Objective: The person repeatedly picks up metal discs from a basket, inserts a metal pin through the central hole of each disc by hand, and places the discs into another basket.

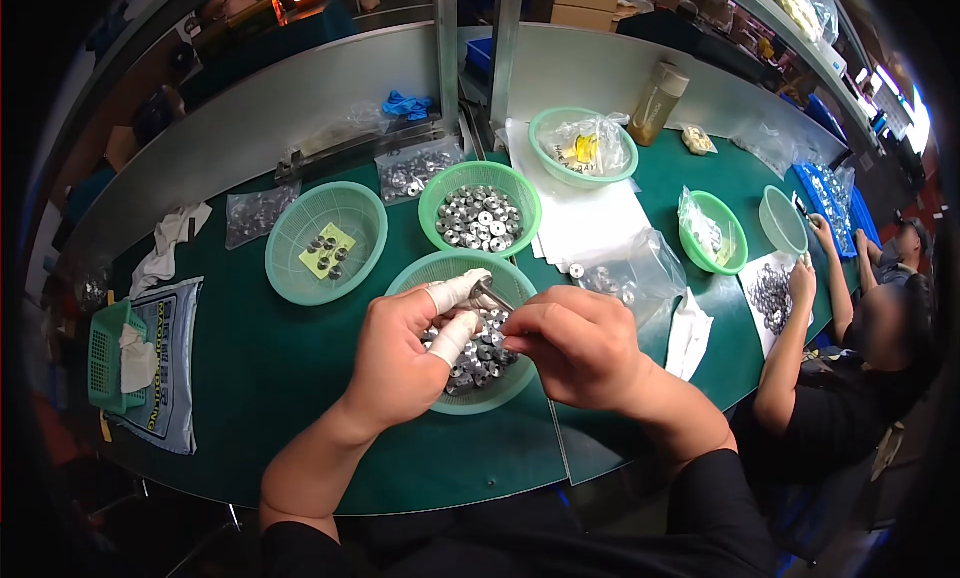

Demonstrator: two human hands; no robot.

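My left hand (405,353), its thumb and forefinger wrapped in white finger covers, pinches a small round metal part (480,285). From that part a thin metal rod (498,299) slants toward my right hand (580,343), whose fingertips are closed on its near end; the exact tool is partly hidden. Both hands are above a green plastic basket (425,269) holding many small silver metal parts (482,363). Just behind it, a second green basket (432,193) is filled with similar round parts with centre holes (485,218).
Left of the hands, a basket (285,278) holds a yellow note with several parts. Bagged parts (420,168), a white cloth (690,338), and a plastic bag of parts (640,278) surround the baskets. At right, a co-worker (850,378) handles parts on white paper (755,303).
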